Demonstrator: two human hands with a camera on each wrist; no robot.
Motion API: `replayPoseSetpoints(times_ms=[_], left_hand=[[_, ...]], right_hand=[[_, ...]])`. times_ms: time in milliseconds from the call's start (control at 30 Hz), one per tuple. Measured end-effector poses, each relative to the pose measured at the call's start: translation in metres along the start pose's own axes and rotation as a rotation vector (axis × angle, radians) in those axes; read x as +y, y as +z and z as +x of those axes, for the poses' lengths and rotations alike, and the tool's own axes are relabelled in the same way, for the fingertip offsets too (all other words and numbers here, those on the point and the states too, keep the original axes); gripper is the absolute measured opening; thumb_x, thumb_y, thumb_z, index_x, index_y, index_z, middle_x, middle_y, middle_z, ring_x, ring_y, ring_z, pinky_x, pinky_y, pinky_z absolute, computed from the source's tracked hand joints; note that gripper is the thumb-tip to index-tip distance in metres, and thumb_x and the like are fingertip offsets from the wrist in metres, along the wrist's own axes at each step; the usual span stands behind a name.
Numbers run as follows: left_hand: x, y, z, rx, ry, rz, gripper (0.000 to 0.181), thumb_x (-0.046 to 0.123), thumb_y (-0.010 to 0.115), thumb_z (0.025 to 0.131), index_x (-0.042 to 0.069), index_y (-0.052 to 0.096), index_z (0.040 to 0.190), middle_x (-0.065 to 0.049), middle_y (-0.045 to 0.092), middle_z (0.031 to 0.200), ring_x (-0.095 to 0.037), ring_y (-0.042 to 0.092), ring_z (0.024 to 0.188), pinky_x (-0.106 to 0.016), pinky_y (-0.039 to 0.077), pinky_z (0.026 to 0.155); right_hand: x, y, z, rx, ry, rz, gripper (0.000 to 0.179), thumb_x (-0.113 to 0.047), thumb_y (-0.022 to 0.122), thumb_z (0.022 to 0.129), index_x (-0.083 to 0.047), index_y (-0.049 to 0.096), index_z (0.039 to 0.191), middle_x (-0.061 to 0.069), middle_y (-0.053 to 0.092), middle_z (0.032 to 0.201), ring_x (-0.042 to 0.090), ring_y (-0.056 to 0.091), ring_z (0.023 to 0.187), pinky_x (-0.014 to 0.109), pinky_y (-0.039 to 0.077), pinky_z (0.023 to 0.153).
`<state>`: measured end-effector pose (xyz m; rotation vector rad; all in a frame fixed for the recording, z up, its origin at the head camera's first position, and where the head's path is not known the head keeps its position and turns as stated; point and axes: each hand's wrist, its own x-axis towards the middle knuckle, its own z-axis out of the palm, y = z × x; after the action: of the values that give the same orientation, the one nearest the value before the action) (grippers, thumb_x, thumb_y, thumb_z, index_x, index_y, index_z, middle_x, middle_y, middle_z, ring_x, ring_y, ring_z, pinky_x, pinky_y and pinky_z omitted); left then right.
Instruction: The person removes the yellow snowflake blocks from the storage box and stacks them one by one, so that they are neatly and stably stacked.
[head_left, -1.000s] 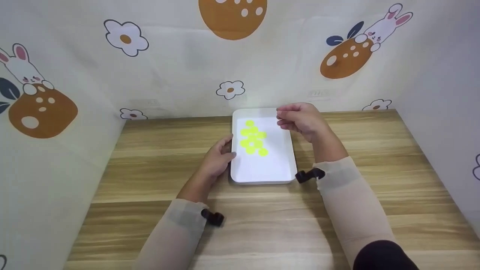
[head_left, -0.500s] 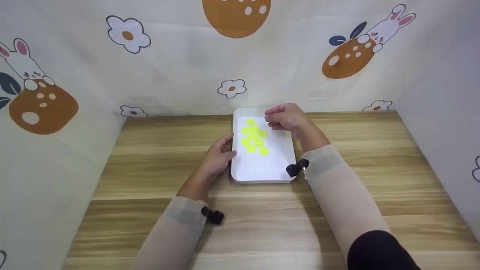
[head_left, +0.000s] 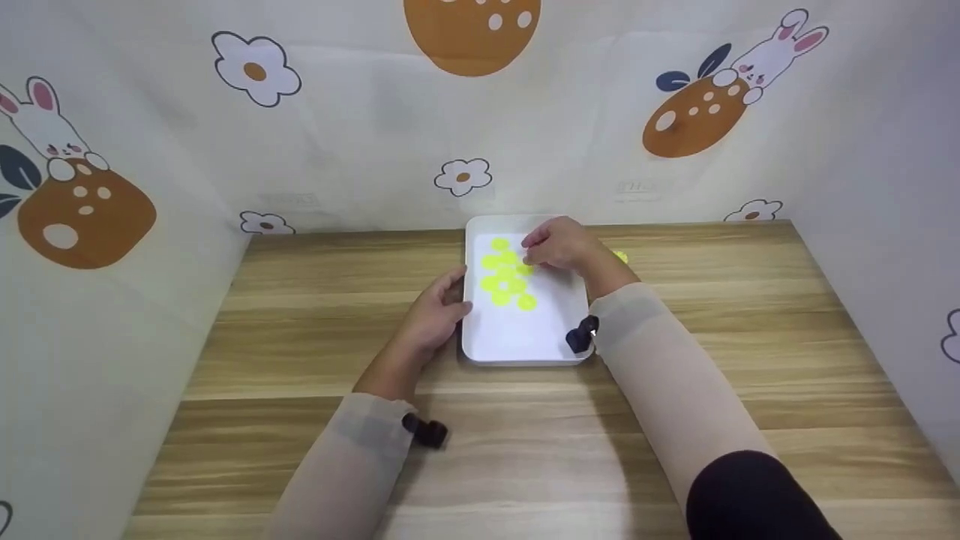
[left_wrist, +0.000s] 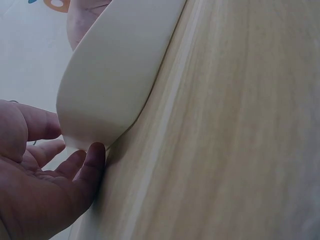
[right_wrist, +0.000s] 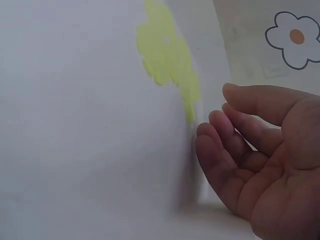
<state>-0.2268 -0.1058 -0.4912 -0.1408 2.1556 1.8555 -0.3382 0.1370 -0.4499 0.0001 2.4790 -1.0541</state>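
Several bright yellow, round flat pieces (head_left: 503, 300) lie clustered in the left half of a shallow white tray (head_left: 525, 345). My left hand (head_left: 433, 321) holds the tray's left side, its thumb at the rim. In the left wrist view the fingertips (left_wrist: 95, 150) are against the outer wall. My right hand (head_left: 561, 244) is over the tray's far right part, fingertips right at the rightmost yellow pieces. From the right wrist view, its thumb and loosely bent fingers (right_wrist: 210, 145) stand apart with nothing visible between them.
Another yellow piece (head_left: 621, 257) shows on the wooden table (head_left: 300, 315), right of the tray and partly behind my right forearm. A patterned cloth wall (head_left: 360, 135) rises directly behind the tray. Dark camera mounts (head_left: 582, 335) sit on both wrists.
My right hand has moved left and slightly nearer, from the tray's far right edge to the yellow pieces. A yellow piece has come into view beside my right forearm. The left hand stays.
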Motion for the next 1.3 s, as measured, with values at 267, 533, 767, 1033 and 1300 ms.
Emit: replayPoseSetpoints(times_ms=[267, 533, 767, 1033, 1300], left_hand=[[0.000, -0.002, -0.001, -0.028, 0.027, -0.048, 0.067, -0.001, 0.058, 0.103, 0.014, 0.039, 0.166, -0.010, 0.040, 0.172, -0.028, 0.041, 0.159, -0.043, 0.042, 0.128], [-0.002, -0.002, 0.000, -0.018, 0.032, -0.029, 0.068, -0.001, 0.057, 0.103, 0.013, 0.038, 0.167, -0.012, 0.039, 0.173, -0.030, 0.041, 0.159, -0.044, 0.040, 0.130], [-0.001, -0.001, -0.001, -0.010, 0.023, -0.025, 0.066, -0.002, 0.057, 0.104, 0.012, 0.039, 0.166, -0.012, 0.040, 0.172, -0.030, 0.040, 0.160, -0.043, 0.038, 0.131], [0.000, 0.000, -0.001, -0.004, 0.002, -0.007, 0.065, 0.001, 0.057, 0.105, 0.015, 0.039, 0.166, -0.011, 0.039, 0.173, -0.028, 0.039, 0.161, -0.042, 0.037, 0.131], [-0.001, -0.002, -0.002, -0.033, 0.049, -0.029, 0.067, -0.002, 0.057, 0.103, 0.011, 0.039, 0.166, -0.014, 0.040, 0.172, -0.030, 0.038, 0.161, -0.045, 0.038, 0.130]], right_hand=[[-0.004, 0.001, 0.001, -0.039, 0.053, -0.090, 0.034, -0.013, 0.081, 0.093, -0.018, 0.077, 0.127, 0.005, 0.068, 0.122, 0.025, 0.057, 0.115, 0.039, 0.051, 0.106], [-0.004, 0.005, 0.005, -0.083, 0.063, -0.157, 0.038, -0.009, 0.080, 0.092, -0.018, 0.076, 0.129, 0.006, 0.065, 0.120, 0.025, 0.056, 0.115, 0.036, 0.050, 0.103], [0.000, 0.007, 0.008, -0.078, 0.019, -0.191, 0.036, -0.008, 0.082, 0.090, -0.015, 0.079, 0.125, 0.003, 0.066, 0.114, 0.022, 0.056, 0.109, 0.034, 0.050, 0.101], [0.004, 0.006, 0.007, -0.091, -0.020, -0.247, 0.036, -0.010, 0.080, 0.091, -0.014, 0.078, 0.127, 0.006, 0.070, 0.119, 0.024, 0.057, 0.110, 0.036, 0.051, 0.104], [0.005, 0.005, 0.004, -0.090, -0.083, -0.274, 0.037, -0.010, 0.072, 0.090, -0.010, 0.075, 0.126, 0.007, 0.068, 0.120, 0.025, 0.056, 0.112, 0.037, 0.051, 0.104]])
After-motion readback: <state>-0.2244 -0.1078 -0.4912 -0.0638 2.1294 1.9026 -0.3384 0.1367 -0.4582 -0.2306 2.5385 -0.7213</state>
